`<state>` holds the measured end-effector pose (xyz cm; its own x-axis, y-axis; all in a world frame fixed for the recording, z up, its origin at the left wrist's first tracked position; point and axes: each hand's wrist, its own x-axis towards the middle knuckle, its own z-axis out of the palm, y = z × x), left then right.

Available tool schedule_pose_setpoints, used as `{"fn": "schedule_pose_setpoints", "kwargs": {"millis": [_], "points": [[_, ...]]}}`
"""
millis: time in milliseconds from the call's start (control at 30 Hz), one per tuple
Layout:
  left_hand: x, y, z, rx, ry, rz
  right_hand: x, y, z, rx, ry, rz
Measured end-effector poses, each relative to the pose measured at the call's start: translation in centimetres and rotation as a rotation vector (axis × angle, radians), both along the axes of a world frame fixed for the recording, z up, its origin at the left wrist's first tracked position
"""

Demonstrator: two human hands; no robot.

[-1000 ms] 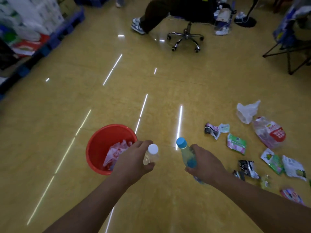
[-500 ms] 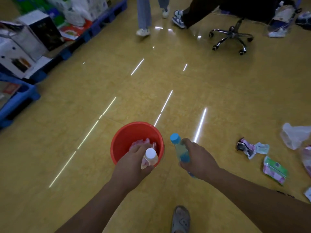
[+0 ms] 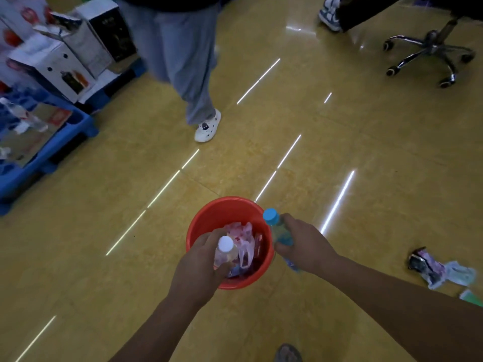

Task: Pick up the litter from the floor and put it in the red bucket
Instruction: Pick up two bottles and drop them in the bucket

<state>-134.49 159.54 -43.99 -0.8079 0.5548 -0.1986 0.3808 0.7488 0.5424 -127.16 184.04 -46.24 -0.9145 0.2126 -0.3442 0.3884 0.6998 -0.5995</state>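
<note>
The red bucket (image 3: 214,212) stands on the yellow floor just ahead of me, with pink and white plastic litter (image 3: 244,237) inside. My left hand (image 3: 198,267) is shut on a clear bottle with a white cap (image 3: 225,248), held over the bucket's near left side. Over the bucket's right rim my right hand (image 3: 304,245) grips a bottle with a blue cap (image 3: 275,227). Crumpled wrappers (image 3: 439,271) lie on the floor at the right, with a green packet (image 3: 471,296) at the frame's edge.
A person in grey trousers with a white shoe (image 3: 207,126) stands beyond the bucket. Cardboard boxes (image 3: 78,43) on blue pallets (image 3: 47,152) fill the left side. An office chair base (image 3: 428,52) and another person's shoe (image 3: 329,14) are at the back right. My own shoe (image 3: 287,354) shows at the bottom.
I have come closer to the bucket and both hands have moved forward: the white-capped bottle now hangs over the bucket, the blue-capped one reaches its right rim. The standing person has stepped nearer.
</note>
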Motion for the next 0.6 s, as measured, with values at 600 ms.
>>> {"fn": "schedule_pose_setpoints", "kwargs": {"millis": [600], "points": [[-5.9,-1.4,-11.0,-0.042,-0.039,-0.041,-8.3,-3.4,-10.1,0.023,0.039,0.037]]}}
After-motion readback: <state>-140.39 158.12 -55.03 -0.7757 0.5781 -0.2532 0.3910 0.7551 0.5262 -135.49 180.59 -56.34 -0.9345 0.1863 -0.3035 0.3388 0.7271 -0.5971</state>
